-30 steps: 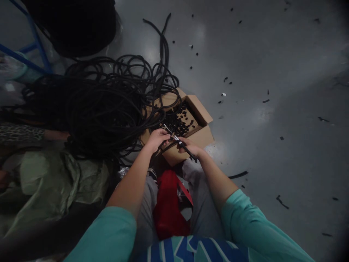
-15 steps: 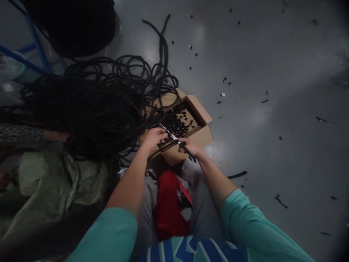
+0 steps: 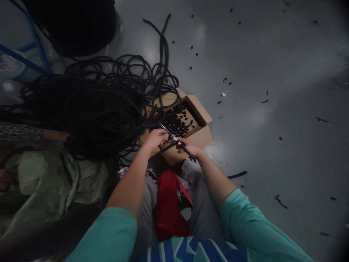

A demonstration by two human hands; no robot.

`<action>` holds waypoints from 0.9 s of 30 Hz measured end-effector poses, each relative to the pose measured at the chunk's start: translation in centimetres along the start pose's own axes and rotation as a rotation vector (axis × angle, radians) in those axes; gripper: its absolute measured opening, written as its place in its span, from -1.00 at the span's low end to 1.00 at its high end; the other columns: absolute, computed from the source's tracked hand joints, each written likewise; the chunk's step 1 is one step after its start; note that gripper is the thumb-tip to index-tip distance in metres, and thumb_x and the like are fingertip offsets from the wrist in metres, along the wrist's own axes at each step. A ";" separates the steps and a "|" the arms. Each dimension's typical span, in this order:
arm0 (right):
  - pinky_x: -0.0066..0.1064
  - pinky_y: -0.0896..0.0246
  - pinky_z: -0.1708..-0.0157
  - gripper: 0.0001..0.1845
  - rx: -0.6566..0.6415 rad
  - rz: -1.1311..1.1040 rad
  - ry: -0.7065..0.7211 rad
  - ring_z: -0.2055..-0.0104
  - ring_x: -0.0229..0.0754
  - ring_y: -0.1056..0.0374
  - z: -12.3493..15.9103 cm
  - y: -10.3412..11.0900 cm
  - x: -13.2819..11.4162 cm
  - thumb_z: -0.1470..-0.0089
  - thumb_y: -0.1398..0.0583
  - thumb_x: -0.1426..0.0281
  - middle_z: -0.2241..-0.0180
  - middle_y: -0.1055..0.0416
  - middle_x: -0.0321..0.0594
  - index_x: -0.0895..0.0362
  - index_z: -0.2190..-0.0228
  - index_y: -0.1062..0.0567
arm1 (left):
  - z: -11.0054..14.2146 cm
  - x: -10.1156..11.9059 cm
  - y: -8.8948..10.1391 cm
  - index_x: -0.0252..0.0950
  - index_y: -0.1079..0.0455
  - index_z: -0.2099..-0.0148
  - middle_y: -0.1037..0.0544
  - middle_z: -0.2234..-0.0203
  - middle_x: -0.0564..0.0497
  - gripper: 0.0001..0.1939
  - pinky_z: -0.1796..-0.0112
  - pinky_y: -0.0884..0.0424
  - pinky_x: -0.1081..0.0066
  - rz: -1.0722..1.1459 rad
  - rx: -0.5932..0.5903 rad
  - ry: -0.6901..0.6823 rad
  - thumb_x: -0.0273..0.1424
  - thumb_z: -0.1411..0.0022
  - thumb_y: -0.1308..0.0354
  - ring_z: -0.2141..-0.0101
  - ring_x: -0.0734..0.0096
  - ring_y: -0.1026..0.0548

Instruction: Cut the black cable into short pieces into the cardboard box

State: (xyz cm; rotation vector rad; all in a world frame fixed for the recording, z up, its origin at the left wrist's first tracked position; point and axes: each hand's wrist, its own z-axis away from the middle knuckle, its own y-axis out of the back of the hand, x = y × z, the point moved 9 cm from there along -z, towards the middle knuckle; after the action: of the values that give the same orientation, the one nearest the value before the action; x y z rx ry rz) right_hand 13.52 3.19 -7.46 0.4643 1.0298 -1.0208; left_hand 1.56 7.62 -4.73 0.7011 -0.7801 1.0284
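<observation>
In front of me, over the near side of an open cardboard box [image 3: 201,135], my right hand [image 3: 188,146] is closed around scissors [image 3: 174,138] with slim silvery blades and black handles. The blades point up and left, towards my left hand [image 3: 158,137]. Thumb and fingers of that left hand are pinched together close beside the blades; what they hold is too small and dark to make out. Many short black cut pieces [image 3: 178,123] lie inside the box. Loops of black cord [image 3: 106,105] hang over its left side.
The cord heap spreads left, where another person's arm [image 3: 56,135] reaches in beside an olive-green cloth [image 3: 49,178]. A black bulky object [image 3: 73,25] and blue frame [image 3: 35,36] stand beyond. Black scraps [image 3: 237,175] dot the grey floor. Something red [image 3: 169,203] lies between my legs.
The scissors and my left hand have shifted slightly left. My left fingers came a little apart from the blades and are again close by. My right hand keeps its hold.
</observation>
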 end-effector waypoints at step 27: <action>-0.53 0.02 0.62 -0.43 0.036 -0.138 -0.066 0.63 -0.39 -0.09 0.7 1.0 0.3 0.41 -0.17 0.46 0.64 -0.23 -0.44 0.21 0.19 -0.40 | 0.3 -0.8 -0.5 -0.37 -0.29 0.42 -0.37 0.65 0.07 -0.90 0.67 -0.10 0.56 0.385 0.004 0.083 -0.41 -0.03 -0.10 0.72 0.64 -0.24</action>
State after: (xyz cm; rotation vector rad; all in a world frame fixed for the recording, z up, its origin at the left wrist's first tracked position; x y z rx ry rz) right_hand 14.75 3.01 -7.48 0.3897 0.9961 -1.1720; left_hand 1.71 6.87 -5.30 0.5166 -0.8596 1.3983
